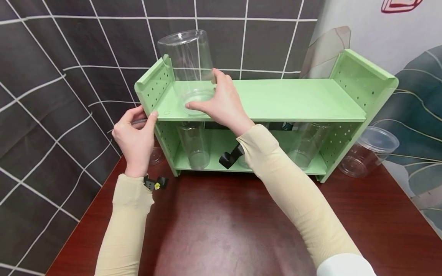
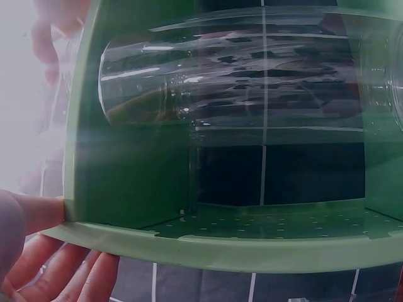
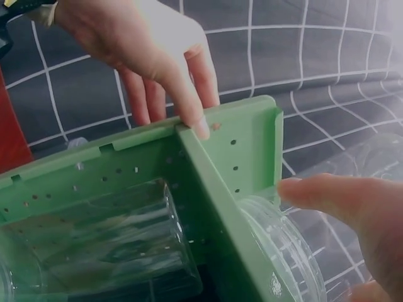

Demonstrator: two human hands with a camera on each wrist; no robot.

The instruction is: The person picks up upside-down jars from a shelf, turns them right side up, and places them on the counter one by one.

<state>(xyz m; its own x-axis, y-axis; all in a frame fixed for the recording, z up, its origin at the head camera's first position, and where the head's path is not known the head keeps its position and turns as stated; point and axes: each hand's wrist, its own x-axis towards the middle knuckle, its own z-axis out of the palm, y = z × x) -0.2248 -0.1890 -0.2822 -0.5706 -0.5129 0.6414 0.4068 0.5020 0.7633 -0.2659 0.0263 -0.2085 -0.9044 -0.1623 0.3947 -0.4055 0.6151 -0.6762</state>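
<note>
My left hand [image 1: 134, 140] grips the left side panel of a light green two-tier shelf rack [image 1: 276, 99], thumb at the front edge and fingers around the outer face. On the upper tier, near its left end, a tall clear plastic jar [image 1: 188, 57] stands upright with its ringed end [image 3: 283, 239] down at the shelf. My right hand [image 1: 224, 99] holds this jar low down, thumb across the front and fingers around its right side. In the left wrist view, the left fingers [image 2: 69, 270] pinch the panel's edge.
More clear jars stand on the lower tier, one at the left [image 1: 198, 153] and one at the right [image 1: 307, 151]. A lidded clear jar [image 1: 369, 153] sits right of the rack; another [image 1: 156, 156] shows partly at its left. The rack stands on a dark red table [image 1: 221, 222] before a gridded wall.
</note>
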